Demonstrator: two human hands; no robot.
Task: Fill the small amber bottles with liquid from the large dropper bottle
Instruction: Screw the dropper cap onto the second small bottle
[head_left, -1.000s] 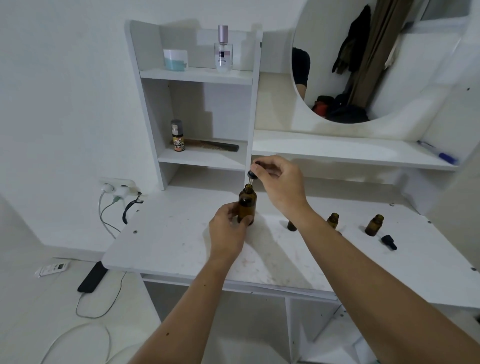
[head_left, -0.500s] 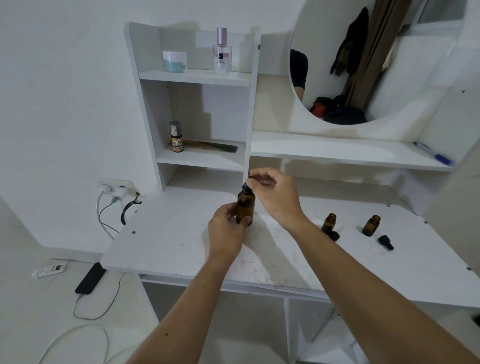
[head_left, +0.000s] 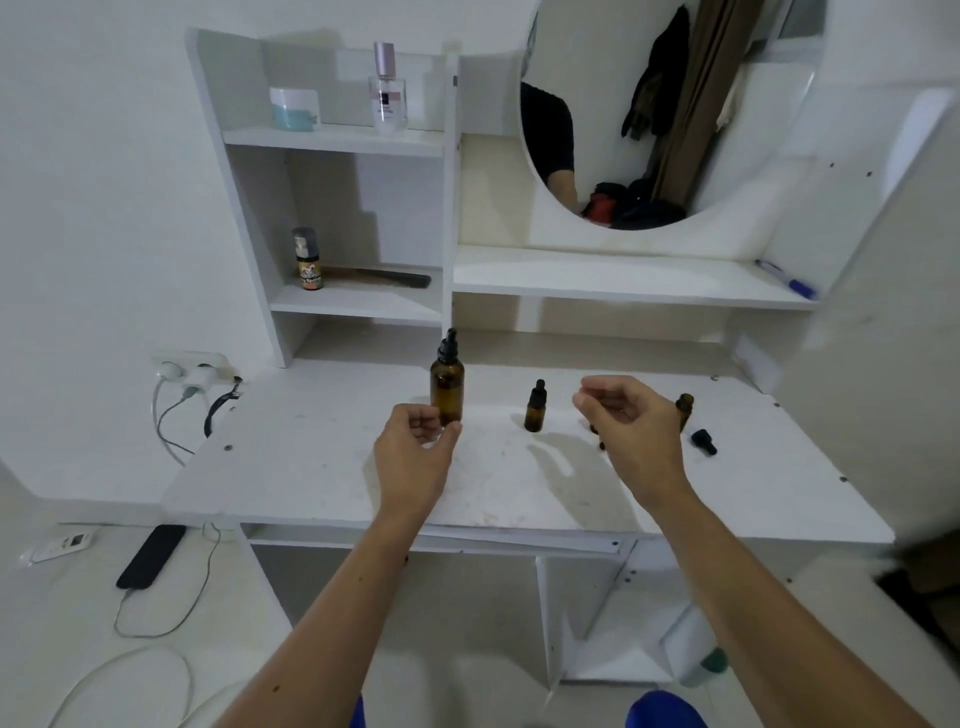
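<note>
- Two hands, both empty, hover over the white tabletop (head_left: 322, 467).
- Left hand (head_left: 413, 452): fingers loosely curled and parted, holding nothing, just beside the base of the large dropper bottle (head_left: 447, 382); whether the thumb tip touches the glass cannot be told.
- Right hand (head_left: 631, 421): fingers half-curled and apart, pinching nothing, raised above the tabletop.
- Large dropper bottle: upright, black dropper cap seated.
- Capped small amber bottle (head_left: 535, 408): upright between the hands, dropper cap on.
- Open small amber bottle (head_left: 684, 408): upright, just past the right hand, no cap.
- Loose black dropper cap (head_left: 704, 441): lying on the tabletop near the open bottle.
- Dark item under the right hand: mostly hidden, not identifiable.
- Step, as judged: between fills, one small bottle seemingly closed.
- Next move calls for: reopening the large bottle, drawing liquid and bringing the dropper tip over the open bottle's narrow neck.
</note>
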